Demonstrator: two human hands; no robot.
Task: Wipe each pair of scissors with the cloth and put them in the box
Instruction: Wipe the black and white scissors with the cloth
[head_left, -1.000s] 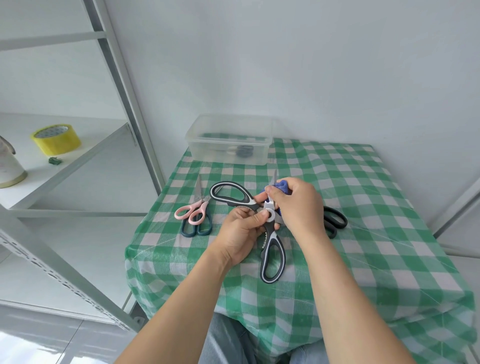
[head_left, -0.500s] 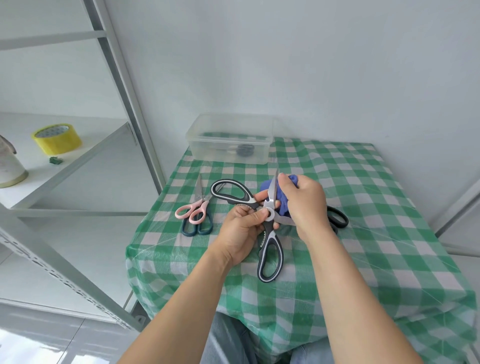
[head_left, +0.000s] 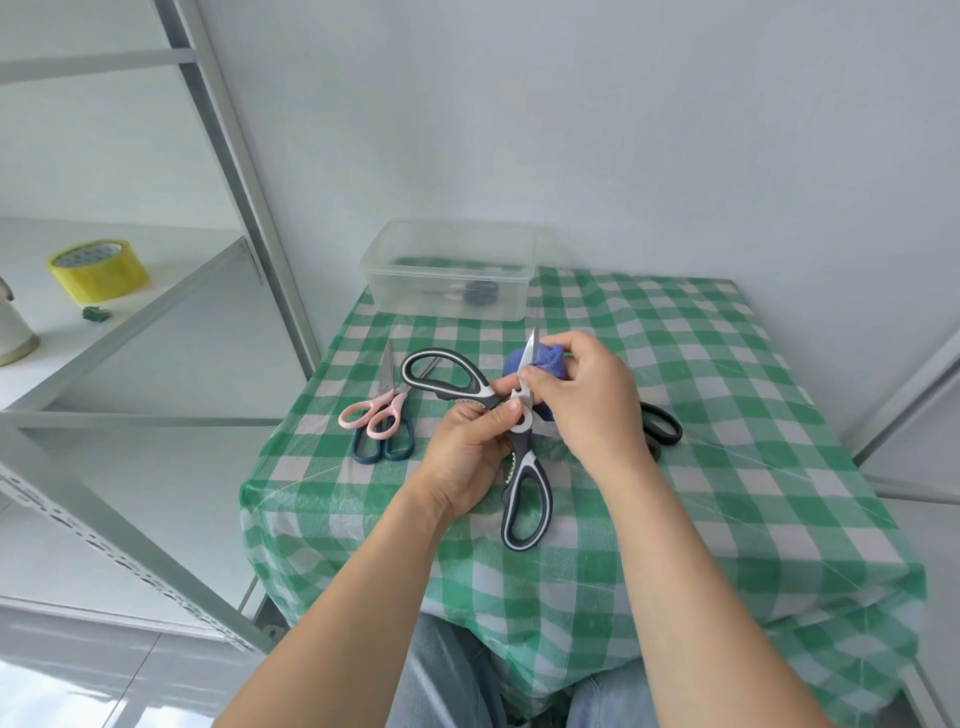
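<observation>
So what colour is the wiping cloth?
Blue cloth, bunched in the right hand; head view.

wall (head_left: 649, 130): plain pale, evenly lit | left: grey metal shelving rack (head_left: 244, 192), yellow tape roll (head_left: 97, 270) on its white shelf (head_left: 135, 327) | table (head_left: 753, 467): green-checked cover, against wall | floor (head_left: 78, 686): glossy pale tiles

1. A small table (head_left: 727, 415) is covered by a green-and-white checked plastic cloth.
2. A clear rectangular plastic box (head_left: 447, 312) stands at the table's far edge.
3. On the left, pink-handled scissors (head_left: 379, 410) lie across dark teal-handled scissors (head_left: 400, 447).
4. On the right lie black-handled scissors (head_left: 662, 428), partly hidden.
5. A white metal shelf (head_left: 156, 306) beside the table holds a yellow tape roll (head_left: 98, 270), a tiny green object (head_left: 96, 314) and a cream vessel (head_left: 13, 332).
</observation>
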